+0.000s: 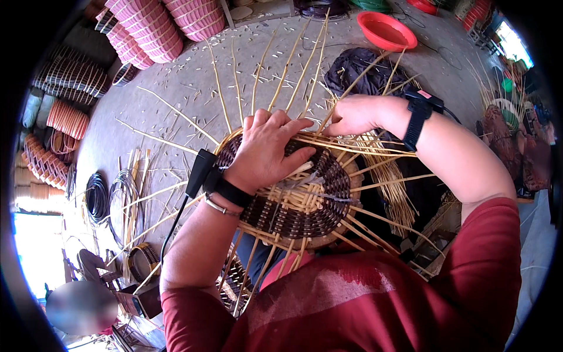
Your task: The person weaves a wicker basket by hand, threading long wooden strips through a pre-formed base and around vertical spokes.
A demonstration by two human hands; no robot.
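Observation:
An oval wicker basket base (331,212), dark brown with a pale woven middle, lies in front of my torso. Pale wicker stakes (176,111) radiate from its edge on all sides. My left hand (267,144) lies over its far left part, fingers curled over the far rim and the thumb resting on the weave. At the far right rim my right hand (352,114) is closed round a pale wicker rod, its fingertips partly hidden. Several long thin rods (375,146) run along the rim below my right wrist.
Stacked pink baskets (143,29) stand at the far left, with brown baskets (70,76) nearby. A red basin (387,32) and a black plastic bag (358,67) lie beyond my right hand. Wicker scraps litter the floor (152,114). Coiled strands (97,196) lie left; another person sits lower left.

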